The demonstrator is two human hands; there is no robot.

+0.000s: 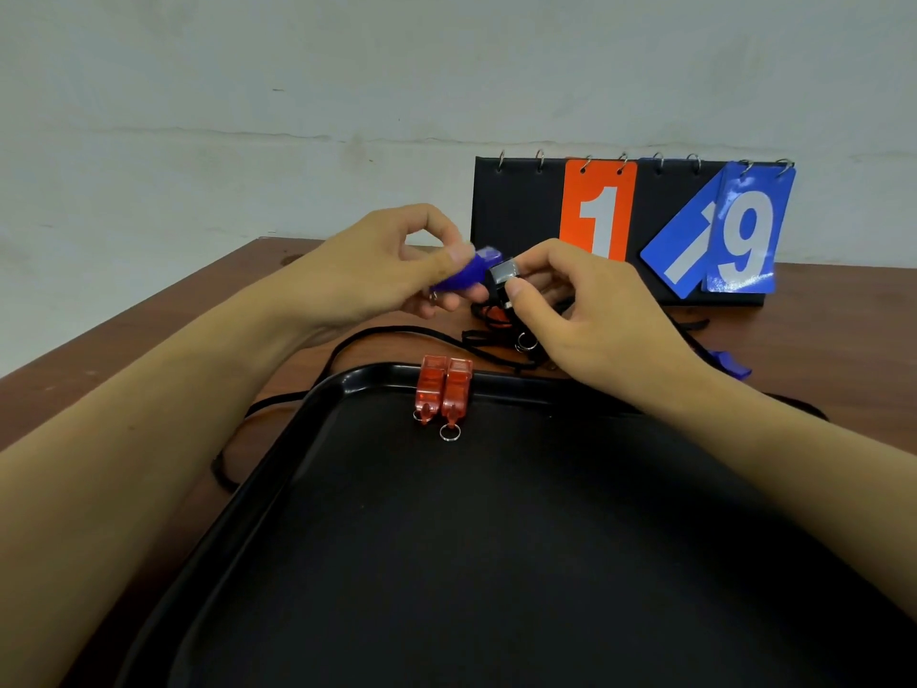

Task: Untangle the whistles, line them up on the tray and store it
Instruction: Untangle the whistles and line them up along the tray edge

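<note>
Hands: left hand [397, 263] pinches blue whistle [464, 274]; right hand [570, 310] pinches black whistle [501, 276].
Handling: light, rigid; grip bodies, cords snag.

From my remote seat: two whistles [443, 389] lie side by side at the far rim of the tray [496, 538], which sits on the table [149, 330]. Behind the tray, a tangle of cords [491, 335]; above it both hands (left hand [387, 270], right hand [585, 315]) each hold a whistle. A scoreboard [630, 225] stands at the table's back right.
</note>
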